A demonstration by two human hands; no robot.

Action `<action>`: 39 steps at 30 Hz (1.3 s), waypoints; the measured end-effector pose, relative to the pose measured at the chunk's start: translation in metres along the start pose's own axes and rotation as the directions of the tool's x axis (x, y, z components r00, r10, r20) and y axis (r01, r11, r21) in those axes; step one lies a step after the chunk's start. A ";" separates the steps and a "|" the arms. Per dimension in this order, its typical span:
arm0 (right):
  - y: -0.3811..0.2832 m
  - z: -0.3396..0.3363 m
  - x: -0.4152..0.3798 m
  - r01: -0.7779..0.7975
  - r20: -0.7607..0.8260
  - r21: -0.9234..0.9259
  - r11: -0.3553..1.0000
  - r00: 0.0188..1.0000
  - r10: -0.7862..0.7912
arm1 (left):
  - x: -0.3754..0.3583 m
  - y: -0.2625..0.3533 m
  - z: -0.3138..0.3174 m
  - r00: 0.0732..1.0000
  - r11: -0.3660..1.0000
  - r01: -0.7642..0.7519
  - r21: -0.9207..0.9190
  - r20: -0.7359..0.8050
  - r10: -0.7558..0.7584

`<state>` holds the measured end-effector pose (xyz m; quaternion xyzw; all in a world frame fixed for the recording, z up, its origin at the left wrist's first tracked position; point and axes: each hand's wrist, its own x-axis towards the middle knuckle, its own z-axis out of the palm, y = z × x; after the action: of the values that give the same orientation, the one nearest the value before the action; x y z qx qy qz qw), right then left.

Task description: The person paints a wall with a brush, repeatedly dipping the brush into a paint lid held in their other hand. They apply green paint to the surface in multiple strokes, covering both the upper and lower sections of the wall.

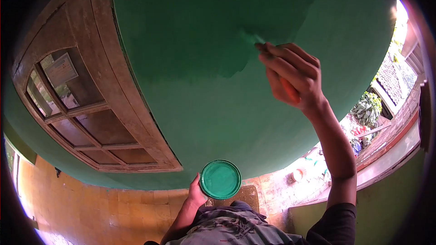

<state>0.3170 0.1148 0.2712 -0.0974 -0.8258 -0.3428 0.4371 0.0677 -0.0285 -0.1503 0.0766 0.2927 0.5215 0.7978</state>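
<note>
My right hand (293, 75) is closed around the orange handle of a paintbrush (289, 90), raised high to the right. The bristle end is smeared by motion and meets the green wall (181, 54), near the lower edge of a darker, wet-looking patch. Lower down, in front of my body, my left hand (197, 192) grips the side of a round paint can (220, 179). Green paint shows in the can, and its rim is green as well. Most of the fingers of my left hand are hidden beneath the can.
At the left is a brown wooden door (102, 104) with glass panes and a paper notice (61, 69). Below runs a yellow tiled floor (113, 199), with a brown mat (250, 194) near my feet. Plants (367, 109) and a low wall (386, 190) stand at the right.
</note>
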 end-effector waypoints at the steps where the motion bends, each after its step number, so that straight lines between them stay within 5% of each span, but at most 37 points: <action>1: 0.000 -0.001 0.001 0.038 -0.050 -0.135 0.990 0.998 -0.045 | 0.000 -0.001 -0.001 1.000 1.000 0.000 0.000 0.002 0.000; 2: -0.001 -0.002 0.002 0.069 -0.094 -0.272 0.960 0.991 -0.098 | 0.000 -0.002 -0.003 1.000 1.000 0.002 -0.015 0.002 -0.002; 6: -0.022 0.020 -0.035 0.071 0.016 -0.188 0.980 0.997 -0.069 | 0.000 -0.004 -0.010 1.000 1.000 0.018 -0.011 -0.013 -0.018; 8: -0.030 0.025 -0.052 0.065 0.198 0.068 0.996 0.977 -0.078 | -0.004 -0.003 -0.006 0.999 0.999 0.024 -0.027 -0.027 -0.024; 12: -0.014 0.012 -0.058 -0.067 0.173 0.246 0.967 0.985 0.025 | -0.006 0.002 0.002 0.999 0.999 0.036 -0.036 -0.034 -0.037; 14: 0.016 0.003 -0.053 -0.080 0.065 0.091 0.993 0.995 0.074 | -0.006 0.003 0.004 0.998 0.999 0.039 -0.021 -0.040 -0.040; 16: 0.033 -0.014 -0.036 0.032 -0.091 -0.118 0.993 0.995 -0.043 | -0.003 0.005 0.004 0.998 0.999 0.038 -0.008 -0.043 -0.039; 20: 0.036 -0.031 -0.024 -0.009 -0.187 -0.289 0.957 0.981 -0.047 | 0.000 0.004 0.000 0.999 0.999 0.040 -0.021 -0.009 -0.041; 25: -0.003 -0.003 -0.067 -0.054 0.087 -0.095 0.994 0.994 0.063 | 0.003 -0.001 -0.007 0.999 0.999 0.034 -0.007 -0.002 -0.034; 27: -0.008 -0.006 -0.072 -0.194 0.225 0.230 0.954 0.964 0.142 | 0.004 -0.001 -0.002 1.000 1.000 0.029 -0.010 0.006 -0.029; 32: 0.034 -0.026 -0.060 -0.156 0.113 0.089 0.984 0.983 0.146 | 0.008 -0.005 -0.004 0.997 0.997 0.074 -0.005 -0.011 -0.074; 37: 0.047 -0.048 -0.039 -0.118 -0.233 -0.255 0.960 0.971 0.058 | 0.009 -0.007 -0.002 0.998 0.998 0.061 0.022 0.008 -0.061; 39: 0.037 -0.036 -0.056 -0.115 -0.108 -0.195 0.974 0.990 0.095 | 0.010 -0.007 0.000 0.998 0.998 0.060 0.009 0.011 -0.060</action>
<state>0.3913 0.1268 0.2589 -0.1676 -0.7582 -0.4051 0.4827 0.0757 -0.0230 -0.1574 0.0743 0.2927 0.4957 0.8143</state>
